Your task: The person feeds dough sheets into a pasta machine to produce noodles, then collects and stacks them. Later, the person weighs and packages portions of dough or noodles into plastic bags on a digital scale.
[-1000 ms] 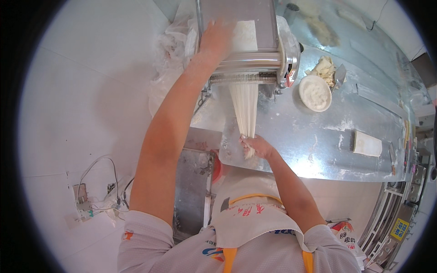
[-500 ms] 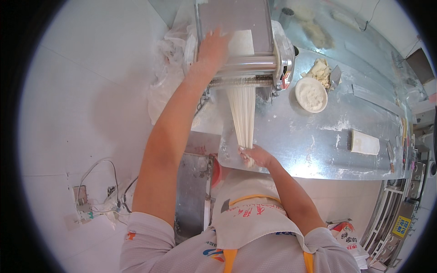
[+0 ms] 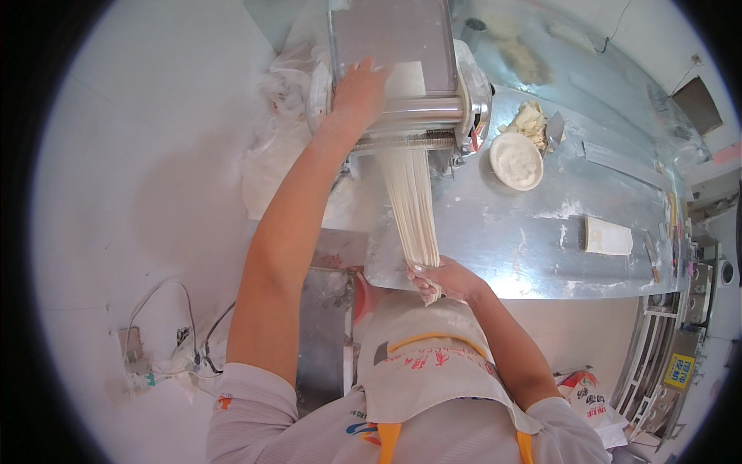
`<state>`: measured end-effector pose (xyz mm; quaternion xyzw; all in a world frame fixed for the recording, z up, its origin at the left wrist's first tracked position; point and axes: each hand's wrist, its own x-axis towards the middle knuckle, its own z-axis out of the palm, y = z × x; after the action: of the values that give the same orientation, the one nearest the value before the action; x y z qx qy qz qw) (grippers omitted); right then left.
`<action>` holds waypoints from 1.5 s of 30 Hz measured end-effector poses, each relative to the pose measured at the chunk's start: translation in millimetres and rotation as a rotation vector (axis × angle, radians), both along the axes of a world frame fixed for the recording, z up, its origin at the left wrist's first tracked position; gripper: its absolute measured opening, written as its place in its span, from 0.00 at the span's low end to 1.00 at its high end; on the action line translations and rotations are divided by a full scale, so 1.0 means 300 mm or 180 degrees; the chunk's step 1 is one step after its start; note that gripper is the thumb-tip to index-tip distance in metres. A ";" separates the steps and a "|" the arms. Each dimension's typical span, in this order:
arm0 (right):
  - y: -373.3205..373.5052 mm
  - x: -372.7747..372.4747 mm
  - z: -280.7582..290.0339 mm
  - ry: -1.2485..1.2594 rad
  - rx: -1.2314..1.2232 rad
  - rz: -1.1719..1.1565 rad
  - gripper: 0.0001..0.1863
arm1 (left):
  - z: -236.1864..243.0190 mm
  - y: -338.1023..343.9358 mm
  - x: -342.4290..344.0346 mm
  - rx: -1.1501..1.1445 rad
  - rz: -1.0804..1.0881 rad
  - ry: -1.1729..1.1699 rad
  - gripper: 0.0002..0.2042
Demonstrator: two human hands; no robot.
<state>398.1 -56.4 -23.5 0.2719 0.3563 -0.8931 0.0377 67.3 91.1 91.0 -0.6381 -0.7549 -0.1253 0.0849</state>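
My right hand (image 3: 448,279) is closed around the lower ends of a bundle of noodle strands (image 3: 413,209), at the near edge of the metal table. The bundle stretches down from the cutting rollers of a steel noodle machine (image 3: 425,110), and some ends bunch below my fist. On the machine's upper side, a pale dough sheet (image 3: 406,80) lies on the feed plate (image 3: 394,31) and runs into the smooth roller. My left hand (image 3: 360,91) rests beside the sheet's left edge, fingers extended, holding nothing visible.
Right of the machine, the metal table (image 3: 495,224) carries a bowl of white flour (image 3: 516,161), dough scraps (image 3: 529,120), a scraper (image 3: 554,130), a folded dough sheet (image 3: 608,237) and a knife (image 3: 653,259). Clear plastic sheeting (image 3: 274,155) hangs left of the machine. Cables (image 3: 202,348) lie lower left.
My right hand has drawn the noodle strands a little closer to me, and they hang longer. Less of the dough sheet shows above the roller. My left hand stays beside it.
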 end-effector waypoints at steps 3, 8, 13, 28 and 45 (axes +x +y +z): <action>-0.026 0.025 0.058 0.0030 -0.0130 -0.0101 0.14 | -0.001 -0.012 0.003 -0.0159 -0.0010 -0.0033 0.28; -0.066 0.050 0.142 0.0095 -0.0194 -0.0241 0.13 | -0.003 -0.037 0.041 -0.0188 -0.0020 0.0018 0.27; -0.082 0.059 0.185 0.0362 -0.0224 -0.0143 0.13 | -0.004 -0.039 0.041 -0.0286 0.0050 0.0018 0.27; -0.135 0.152 0.240 0.0826 -0.0283 0.0126 0.11 | 0.013 -0.043 0.092 -0.0630 0.0633 -0.0246 0.26; -0.139 0.219 0.423 0.0463 0.0436 0.0470 0.14 | -0.578 -0.407 0.311 0.0436 -0.0083 -0.7839 0.23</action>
<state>463.9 -98.0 103.4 0.1813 0.4373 -0.8789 0.0588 160.6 -30.9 -82.5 -0.0962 -0.3170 -0.6831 -0.6509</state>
